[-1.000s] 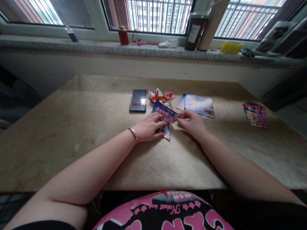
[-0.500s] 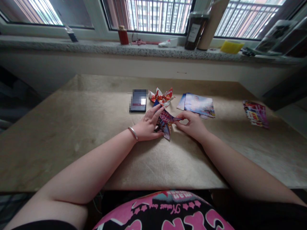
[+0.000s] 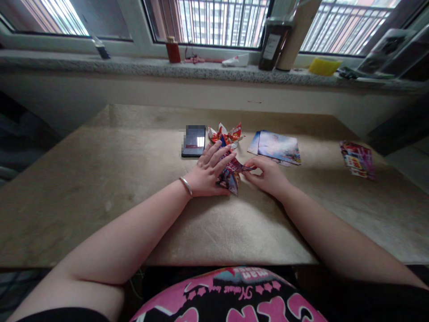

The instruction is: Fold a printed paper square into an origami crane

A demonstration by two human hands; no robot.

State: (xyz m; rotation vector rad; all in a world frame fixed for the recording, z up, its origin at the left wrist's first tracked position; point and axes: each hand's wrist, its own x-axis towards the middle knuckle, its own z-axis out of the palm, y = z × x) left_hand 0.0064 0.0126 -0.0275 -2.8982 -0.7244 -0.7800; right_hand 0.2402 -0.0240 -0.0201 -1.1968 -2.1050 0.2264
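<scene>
A folded piece of colourful printed paper (image 3: 229, 181), mostly purple and blue with pointed corners, lies on the table before me. My left hand (image 3: 211, 172) rests flat across its left part with the fingers stretched out, covering much of it. With thumb and forefinger, my right hand (image 3: 264, 173) pinches the pointed right tip of this paper. Just beyond the left fingertips sits a red and white folded paper piece (image 3: 231, 133) with several upright points, like a flower. Close to its left lies a dark phone (image 3: 195, 142), partly blurred out.
Printed sheets (image 3: 279, 145) lie stacked beyond my right hand. Farther right is a fanned pile of colourful strips (image 3: 358, 160). Along the windowsill (image 3: 134, 67) stand a red container (image 3: 173, 50), a dark labelled bottle (image 3: 272, 44) and a yellow object (image 3: 324, 66).
My left fingers have spread and shifted slightly over the folded paper, covering more of its upper part. My right hand keeps its pinch on the tip, nearly still.
</scene>
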